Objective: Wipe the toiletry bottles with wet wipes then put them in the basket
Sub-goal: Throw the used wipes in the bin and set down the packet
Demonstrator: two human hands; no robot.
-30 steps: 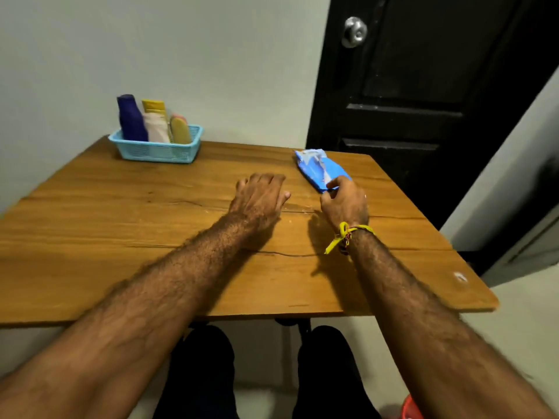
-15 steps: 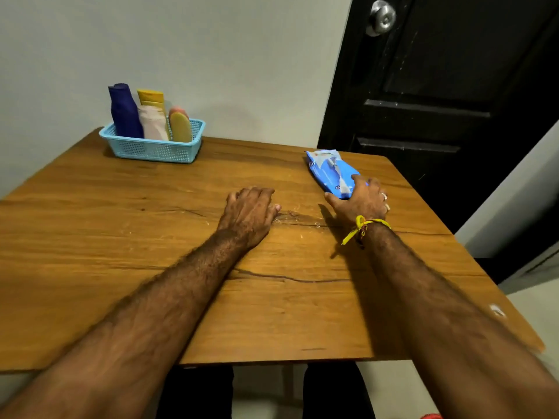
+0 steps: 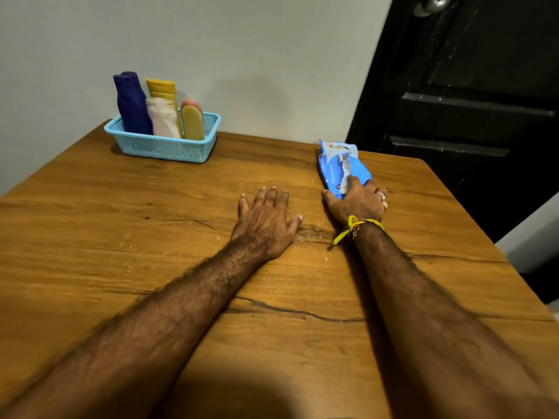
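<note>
Resting palm-down near the middle of the frame, the left hand (image 3: 266, 220) lies flat on the wooden worktop (image 3: 121, 237), fingers straight and spread, holding nothing; just to its right, the right hand (image 3: 357, 201) sits on the near end of a blue wet-wipe pack (image 3: 341, 164), thumb against the pack's left edge and fingers curved over its top and right side, so it grips the pack; a white strip runs down the middle of the pack, and whether a wipe is being drawn out cannot be told; a yellow thread band (image 3: 352, 226) circles the right wrist, and a ring (image 3: 381, 196) shows on one finger; the pack lies flat on the worktop, stretching away from the hand toward the upper right of the worktop, near the far edge.

Standing well apart from both hands, in the upper left of the frame, a light blue mesh basket (image 3: 169, 146) sits at the far left corner of the worktop, close to the pale wall (image 3: 242, 55); inside it, upright and touching one another, are a dark blue bottle (image 3: 131, 104) at the left, a white tube (image 3: 163, 117) in front of a yellow tube (image 3: 161, 87), and a rounded yellow bottle (image 3: 192, 122) with an orange-pink one (image 3: 191, 102) just behind it; a black panelled door (image 3: 469, 101) fills the upper right of the frame, its metal knob (image 3: 429, 4) at the top edge.
</note>
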